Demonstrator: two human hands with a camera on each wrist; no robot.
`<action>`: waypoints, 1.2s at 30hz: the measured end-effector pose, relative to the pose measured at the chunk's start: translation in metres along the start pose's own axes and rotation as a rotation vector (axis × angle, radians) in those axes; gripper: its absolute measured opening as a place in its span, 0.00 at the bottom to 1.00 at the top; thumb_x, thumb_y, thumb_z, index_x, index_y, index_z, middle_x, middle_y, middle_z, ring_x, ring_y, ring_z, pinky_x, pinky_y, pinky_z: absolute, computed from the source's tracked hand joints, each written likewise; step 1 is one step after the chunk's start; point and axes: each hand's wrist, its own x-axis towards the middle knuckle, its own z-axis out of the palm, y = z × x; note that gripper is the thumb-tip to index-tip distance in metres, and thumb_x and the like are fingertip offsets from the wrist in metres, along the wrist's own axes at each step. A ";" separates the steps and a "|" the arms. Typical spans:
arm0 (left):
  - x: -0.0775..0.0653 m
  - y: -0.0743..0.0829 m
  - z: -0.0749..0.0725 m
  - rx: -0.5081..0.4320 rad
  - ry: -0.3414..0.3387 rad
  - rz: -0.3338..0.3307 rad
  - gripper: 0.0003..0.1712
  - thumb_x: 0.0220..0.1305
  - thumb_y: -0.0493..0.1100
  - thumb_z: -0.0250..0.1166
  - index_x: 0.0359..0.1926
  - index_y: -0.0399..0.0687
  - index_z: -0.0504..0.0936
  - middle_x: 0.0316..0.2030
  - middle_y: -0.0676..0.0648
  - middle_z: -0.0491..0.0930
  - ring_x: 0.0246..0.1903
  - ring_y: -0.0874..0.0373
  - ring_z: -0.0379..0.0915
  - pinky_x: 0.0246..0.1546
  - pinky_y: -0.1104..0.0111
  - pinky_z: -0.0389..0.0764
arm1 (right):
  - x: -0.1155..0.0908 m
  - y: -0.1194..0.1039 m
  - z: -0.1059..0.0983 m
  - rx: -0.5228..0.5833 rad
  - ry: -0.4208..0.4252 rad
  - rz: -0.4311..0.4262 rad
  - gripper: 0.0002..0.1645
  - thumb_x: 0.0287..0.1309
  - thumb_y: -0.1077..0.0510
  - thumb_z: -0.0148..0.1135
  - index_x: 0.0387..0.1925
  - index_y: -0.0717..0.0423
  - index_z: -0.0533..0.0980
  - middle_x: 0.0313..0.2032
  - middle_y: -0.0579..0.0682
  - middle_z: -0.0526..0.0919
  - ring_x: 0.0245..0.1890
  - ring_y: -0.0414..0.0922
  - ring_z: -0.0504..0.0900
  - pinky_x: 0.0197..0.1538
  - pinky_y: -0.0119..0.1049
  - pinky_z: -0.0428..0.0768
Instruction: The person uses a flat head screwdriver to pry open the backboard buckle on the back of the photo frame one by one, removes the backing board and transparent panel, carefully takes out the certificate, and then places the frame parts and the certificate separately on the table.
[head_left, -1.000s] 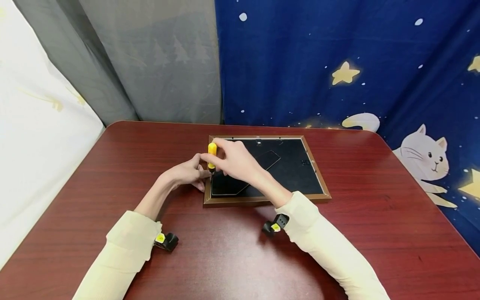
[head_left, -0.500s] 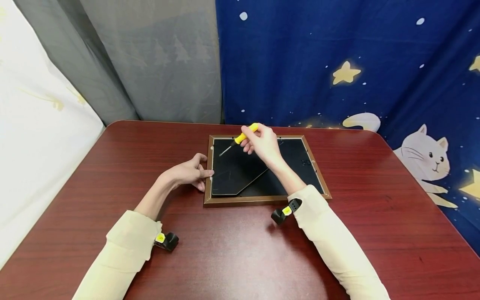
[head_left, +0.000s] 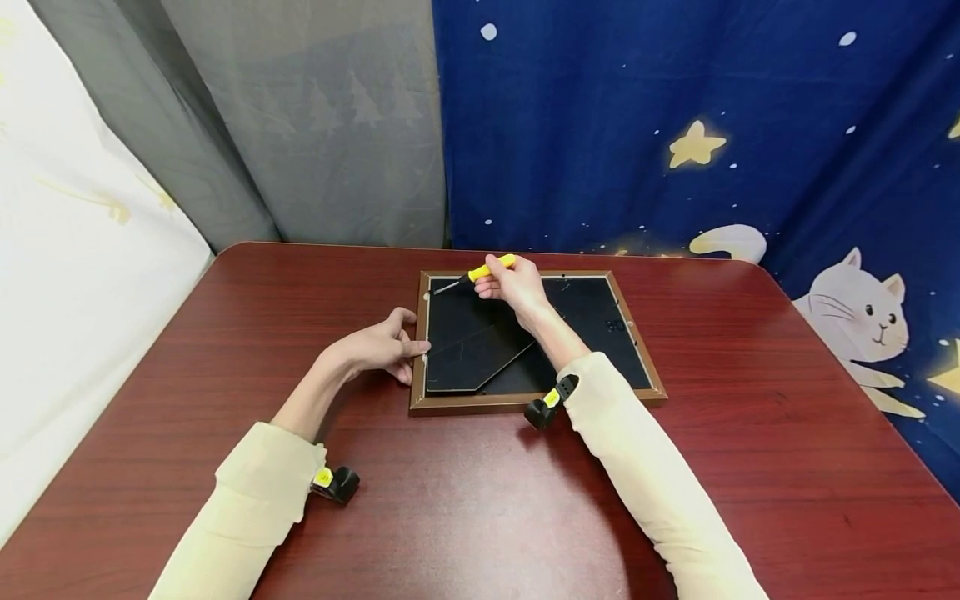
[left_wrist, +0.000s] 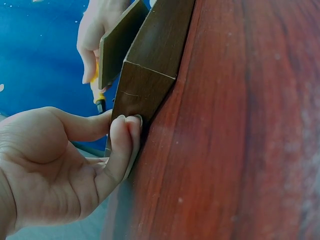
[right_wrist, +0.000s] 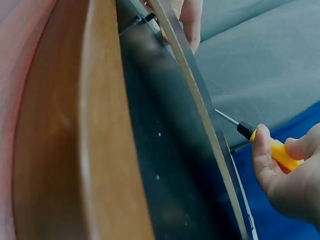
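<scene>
A brown wooden picture frame (head_left: pixel 480 404) lies face down on the table, its black backing board (head_left: pixel 592 350) upward. A black easel stand (head_left: pixel 461 371) is attached to the back, and the wrist views show it raised at an angle. My left hand (head_left: pixel 378 346) grips the frame's left side, thumb on top and fingers against the outer edge (left_wrist: pixel 140 95). My right hand (head_left: pixel 517 287) holds a yellow-handled screwdriver (head_left: pixel 491 268), whose thin shaft points at the frame's upper left corner. In the right wrist view the stand hides the screwdriver's tip (right_wrist: pixel 230 118); whether it touches cannot be told.
The reddish-brown table (head_left: pixel 450 500) extends around the frame on all sides. A grey curtain (head_left: pixel 337 150) and a blue curtain (head_left: pixel 570 125) with stars hang behind its far edge. White fabric (head_left: pixel 75 250) hangs on the left.
My right hand has lifted the screwdriver from the frame's lower left edge, moved away and right, then brought its tip to the upper left corner. My left hand has kept its place.
</scene>
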 end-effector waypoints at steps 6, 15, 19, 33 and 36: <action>0.001 -0.001 0.000 -0.006 -0.005 -0.013 0.40 0.77 0.41 0.57 0.73 0.32 0.42 0.34 0.40 0.74 0.23 0.58 0.79 0.30 0.69 0.83 | 0.004 0.002 0.006 -0.001 -0.004 0.006 0.19 0.75 0.59 0.55 0.51 0.76 0.71 0.23 0.53 0.82 0.18 0.39 0.82 0.28 0.27 0.82; 0.001 0.001 0.000 -0.015 -0.007 -0.010 0.39 0.77 0.41 0.57 0.73 0.32 0.42 0.34 0.39 0.74 0.22 0.59 0.78 0.29 0.70 0.82 | 0.002 -0.004 0.014 -0.179 0.011 -0.095 0.15 0.73 0.58 0.59 0.49 0.67 0.72 0.32 0.62 0.85 0.21 0.40 0.83 0.33 0.31 0.84; -0.001 0.003 0.001 -0.026 -0.011 -0.013 0.39 0.77 0.40 0.57 0.73 0.32 0.41 0.34 0.39 0.74 0.22 0.59 0.78 0.29 0.70 0.82 | 0.002 -0.007 0.019 -0.241 0.026 -0.126 0.14 0.72 0.56 0.61 0.46 0.65 0.73 0.33 0.61 0.86 0.21 0.40 0.84 0.36 0.37 0.86; 0.000 0.000 -0.001 -0.007 -0.011 -0.012 0.41 0.77 0.41 0.57 0.74 0.31 0.40 0.32 0.40 0.74 0.22 0.59 0.79 0.30 0.69 0.83 | -0.001 -0.027 0.059 -0.804 -0.079 -0.435 0.13 0.74 0.54 0.58 0.44 0.62 0.73 0.31 0.55 0.83 0.25 0.44 0.85 0.30 0.31 0.82; 0.001 0.001 -0.002 -0.004 -0.014 -0.011 0.42 0.77 0.41 0.57 0.74 0.31 0.39 0.33 0.40 0.74 0.22 0.58 0.79 0.30 0.69 0.83 | -0.001 -0.029 0.070 -0.956 -0.103 -0.513 0.14 0.74 0.53 0.57 0.44 0.63 0.73 0.32 0.55 0.81 0.28 0.45 0.83 0.33 0.30 0.81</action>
